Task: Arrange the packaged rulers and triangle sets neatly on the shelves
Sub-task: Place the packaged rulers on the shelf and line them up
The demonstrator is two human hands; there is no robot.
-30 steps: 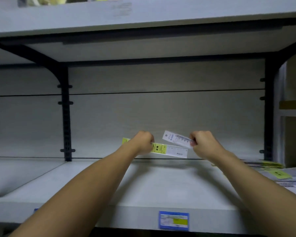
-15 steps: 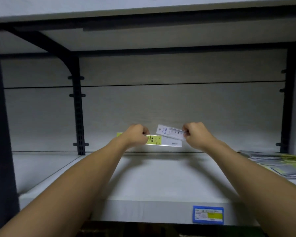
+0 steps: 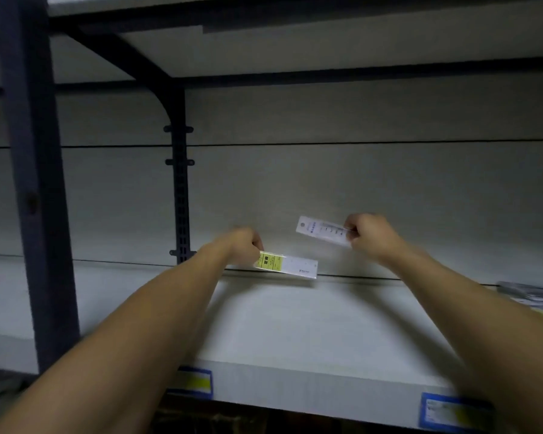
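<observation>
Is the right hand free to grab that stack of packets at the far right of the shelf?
Probably not yet: the right hand already pinches a white ruler pack. The shelf toward the stack lies open.

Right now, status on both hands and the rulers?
Left hand grips yellow-label ruler pack at shelf back. Right hand holds white ruler pack raised. Nothing blocking.

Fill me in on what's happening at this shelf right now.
A person is stocking a shelf with packaged rulers. The left hand holds a yellow-labelled ruler pack low at the back of the shelf board, near the rear wall. The right hand pinches a white ruler pack higher up, in the air. More packs lie stacked at the far right.
</observation>
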